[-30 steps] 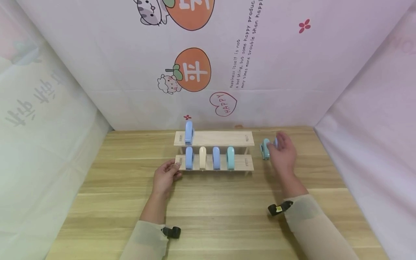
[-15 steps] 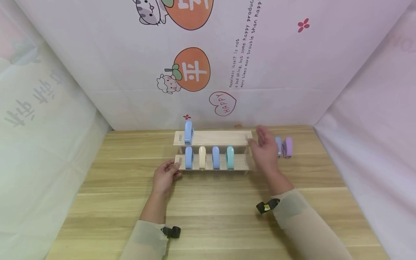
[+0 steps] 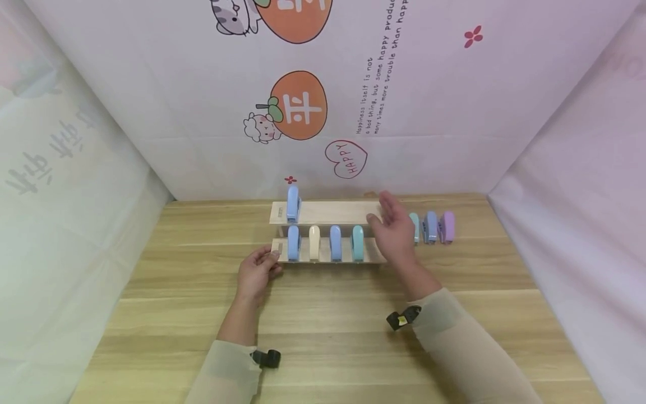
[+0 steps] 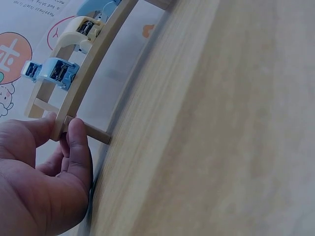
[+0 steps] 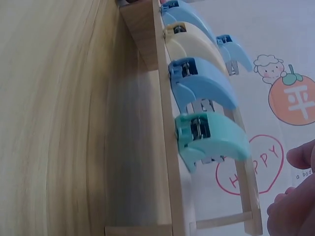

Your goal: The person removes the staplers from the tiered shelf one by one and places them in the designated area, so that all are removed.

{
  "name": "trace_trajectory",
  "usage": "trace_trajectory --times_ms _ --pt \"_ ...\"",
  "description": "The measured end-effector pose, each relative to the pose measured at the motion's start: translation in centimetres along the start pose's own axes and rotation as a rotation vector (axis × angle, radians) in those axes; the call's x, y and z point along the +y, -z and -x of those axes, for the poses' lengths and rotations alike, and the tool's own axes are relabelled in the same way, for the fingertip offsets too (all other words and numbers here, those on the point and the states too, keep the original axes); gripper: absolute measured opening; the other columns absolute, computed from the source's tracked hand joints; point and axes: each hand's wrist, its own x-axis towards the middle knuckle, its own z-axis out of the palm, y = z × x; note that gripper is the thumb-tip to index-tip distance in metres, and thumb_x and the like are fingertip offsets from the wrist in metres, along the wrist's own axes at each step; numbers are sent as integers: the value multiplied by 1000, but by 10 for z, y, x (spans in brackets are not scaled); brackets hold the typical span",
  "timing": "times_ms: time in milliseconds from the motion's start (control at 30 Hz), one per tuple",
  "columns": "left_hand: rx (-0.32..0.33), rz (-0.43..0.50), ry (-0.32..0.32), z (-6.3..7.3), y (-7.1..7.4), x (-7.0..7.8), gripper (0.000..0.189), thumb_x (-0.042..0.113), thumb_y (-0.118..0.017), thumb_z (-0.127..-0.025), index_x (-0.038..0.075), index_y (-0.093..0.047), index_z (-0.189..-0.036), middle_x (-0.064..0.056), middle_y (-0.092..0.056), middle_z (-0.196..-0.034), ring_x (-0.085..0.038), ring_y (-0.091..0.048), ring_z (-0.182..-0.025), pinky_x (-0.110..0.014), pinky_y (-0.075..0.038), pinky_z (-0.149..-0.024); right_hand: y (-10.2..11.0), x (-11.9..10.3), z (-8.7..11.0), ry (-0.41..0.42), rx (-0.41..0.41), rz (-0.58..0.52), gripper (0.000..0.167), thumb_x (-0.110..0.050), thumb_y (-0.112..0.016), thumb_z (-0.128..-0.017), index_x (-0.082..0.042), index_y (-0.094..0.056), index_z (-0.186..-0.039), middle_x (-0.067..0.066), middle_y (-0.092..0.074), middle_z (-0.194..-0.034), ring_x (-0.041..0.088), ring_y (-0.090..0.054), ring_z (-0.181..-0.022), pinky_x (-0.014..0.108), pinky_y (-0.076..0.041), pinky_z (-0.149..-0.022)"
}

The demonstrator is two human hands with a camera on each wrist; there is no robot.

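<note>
Head view: left hand [image 3: 255, 276] pinches rack [image 3: 333, 212] at its left end. Right hand [image 3: 395, 233], fingers straight, thumb apart, holds nothing I can see; it hides the rack's right end and part of the loose teal stapler [image 3: 416, 228]. Contact: can't tell. Right wrist crops that hand. On rack: blue stapler [image 3: 292, 203] behind, four staplers [image 3: 314, 243] in front. Rack marking illegible; back sheet [image 3: 429, 112] reads "HAPPY". Versus 0.5 s ago: right hand further left, loose teal stapler partly uncovered.

A white sheet [image 3: 424, 101] with 2 printed fruits [image 3: 299, 105] backs the table [image 3: 328, 325].
</note>
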Motion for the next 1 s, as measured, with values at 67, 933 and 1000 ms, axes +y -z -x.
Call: trace_trajectory --times_ms 67,933,1000 --pt "0 3 0 0 0 0 44 17 -74 -99 3 -58 -138 -14 -65 -117 -23 -67 -95 -33 -64 -88 -4 -2 0 -1 -11 -6 66 -13 -71 -96 -18 -45 -156 0 -46 -160 18 -41 -148 37 -36 -123" --pt "0 -4 -8 1 -1 -1 43 17 -73 -99 4 -59 -138 -14 -65 -117 -23 -67 -95 -34 -64 -89 -50 -12 12 48 -68 -9 64 -15 -71 -95 -14 -47 -155 2 -47 -159 16 -41 -147 32 -37 -121" --pt "3 -3 -8 1 -1 0 43 16 -73 -99 4 -59 -138 -14 -65 -117 -23 -67 -94 -34 -64 -88 -54 -14 12 49 -67 -27 65 -14 -71 -95 -13 -47 -155 2 -47 -159 16 -42 -147 31 -37 -121"
